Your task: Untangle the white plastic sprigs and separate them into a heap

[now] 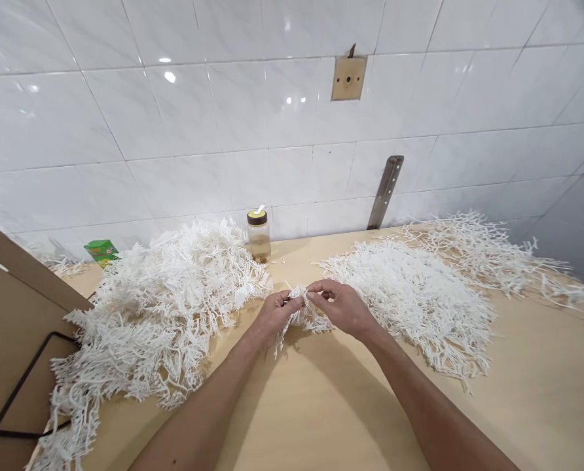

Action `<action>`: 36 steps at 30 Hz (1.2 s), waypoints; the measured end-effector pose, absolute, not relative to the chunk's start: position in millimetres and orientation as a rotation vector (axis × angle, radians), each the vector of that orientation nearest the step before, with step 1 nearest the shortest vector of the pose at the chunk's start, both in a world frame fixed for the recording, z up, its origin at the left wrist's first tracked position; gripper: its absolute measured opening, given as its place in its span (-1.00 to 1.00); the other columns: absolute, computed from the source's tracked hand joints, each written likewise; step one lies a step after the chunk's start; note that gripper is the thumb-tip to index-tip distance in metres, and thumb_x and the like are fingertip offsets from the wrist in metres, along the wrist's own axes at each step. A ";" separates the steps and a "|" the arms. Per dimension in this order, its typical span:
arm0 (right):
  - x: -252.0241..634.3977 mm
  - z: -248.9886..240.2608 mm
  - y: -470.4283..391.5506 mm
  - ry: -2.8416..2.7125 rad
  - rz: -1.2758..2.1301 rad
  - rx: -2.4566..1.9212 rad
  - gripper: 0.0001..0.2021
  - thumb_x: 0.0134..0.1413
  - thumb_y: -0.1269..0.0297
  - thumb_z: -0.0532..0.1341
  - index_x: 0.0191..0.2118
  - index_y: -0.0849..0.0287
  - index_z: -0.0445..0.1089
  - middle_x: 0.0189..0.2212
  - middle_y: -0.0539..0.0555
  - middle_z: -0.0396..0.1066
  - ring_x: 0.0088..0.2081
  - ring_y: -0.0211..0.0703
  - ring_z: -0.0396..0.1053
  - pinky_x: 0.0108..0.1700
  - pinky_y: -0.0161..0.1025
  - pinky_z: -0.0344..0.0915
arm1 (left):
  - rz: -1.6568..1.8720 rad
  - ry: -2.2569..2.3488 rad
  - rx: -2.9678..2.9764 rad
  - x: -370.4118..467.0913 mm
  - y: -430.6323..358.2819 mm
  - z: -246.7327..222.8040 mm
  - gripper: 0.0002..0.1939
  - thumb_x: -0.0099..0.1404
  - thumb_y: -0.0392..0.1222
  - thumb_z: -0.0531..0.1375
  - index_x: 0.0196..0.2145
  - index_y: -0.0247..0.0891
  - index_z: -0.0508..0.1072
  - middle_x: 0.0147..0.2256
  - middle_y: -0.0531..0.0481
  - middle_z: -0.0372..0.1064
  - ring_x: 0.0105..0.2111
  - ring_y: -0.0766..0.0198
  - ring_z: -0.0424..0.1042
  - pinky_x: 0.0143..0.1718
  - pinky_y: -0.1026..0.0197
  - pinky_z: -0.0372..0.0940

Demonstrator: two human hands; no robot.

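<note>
Forearms (198, 405): both bare, nearest cam., extending twd. jar (259, 242), well short of it.
L hand (275, 314): in front of jar, slightly R; thumb & fingers together, clamped on bunch of white strands (309, 319).
R hand (341, 306): in front of jar, further R; thumb & index tips together at top of same bunch, pinching. Exact contact pt. too small to tell.
Bunch pos.: in front of jar, a bit R, btwn both hands; loose ends hang down. Table contact: can't tell.
Big pile (174, 288): white strands, heaped, L of jar, one edge just beside it, spreading fwd. twd. cam.
Flat pile (414, 301): white strands, R of jar, well apart from it.
Loose strands (488, 252): far R of jar, beyond flat pile, nr. wall.
Jar cond.: clear, upright; dark lid, yellow-green top; brown matter at btm.
Green box (101, 252): L of jar, partly hidden by big pile.
Brown panel (31, 314): far L of jar, w/ black wire loop (19, 386).
Table (351, 412): light wood-look, under jar.
Wall (223, 118): white tile, behind jar.
Metal strip (386, 193): R of jar, at wall, holes visible.
Wall plate (349, 78): above jar, to R.
</note>
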State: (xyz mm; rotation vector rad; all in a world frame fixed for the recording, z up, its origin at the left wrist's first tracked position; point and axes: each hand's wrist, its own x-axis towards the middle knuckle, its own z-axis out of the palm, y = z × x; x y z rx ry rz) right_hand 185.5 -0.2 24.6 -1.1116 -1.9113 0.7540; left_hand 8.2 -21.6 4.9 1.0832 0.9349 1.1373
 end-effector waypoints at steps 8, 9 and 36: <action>187.5 22.8 -0.8 -1.958 0.863 -1.058 -0.77 0.17 0.14 0.16 -0.28 0.11 0.52 -0.29 0.05 0.53 -0.26 -0.13 0.43 -0.18 -0.19 0.32 | 1.146 0.977 1.038 9.1 -21.1 7.0 -0.52 -0.07 0.16 0.42 -0.49 -0.34 0.45 -0.55 0.02 0.32 -0.54 0.36 0.28 -0.46 0.28 0.16; 187.3 21.6 -0.3 -1.948 0.856 -1.043 -0.79 0.15 0.15 0.17 -0.27 0.11 0.51 -0.27 0.06 0.53 -0.24 -0.13 0.43 -0.16 -0.19 0.32 | 1.153 0.988 1.025 9.3 -21.2 7.8 -0.53 -0.08 0.15 0.42 -0.49 -0.34 0.45 -0.56 0.03 0.31 -0.55 0.37 0.27 -0.47 0.29 0.14; 179.7 18.2 -3.9 -2.009 0.528 -1.242 -0.91 0.03 0.35 0.12 -0.43 0.11 0.36 -0.46 0.01 0.43 -0.46 -0.22 0.33 -0.38 -0.27 0.22 | 1.184 1.209 1.391 15.0 -22.1 6.3 -0.55 0.07 0.08 0.29 -0.65 -0.25 0.18 -0.64 0.16 -0.02 -0.58 0.41 -0.03 -0.52 0.29 -0.11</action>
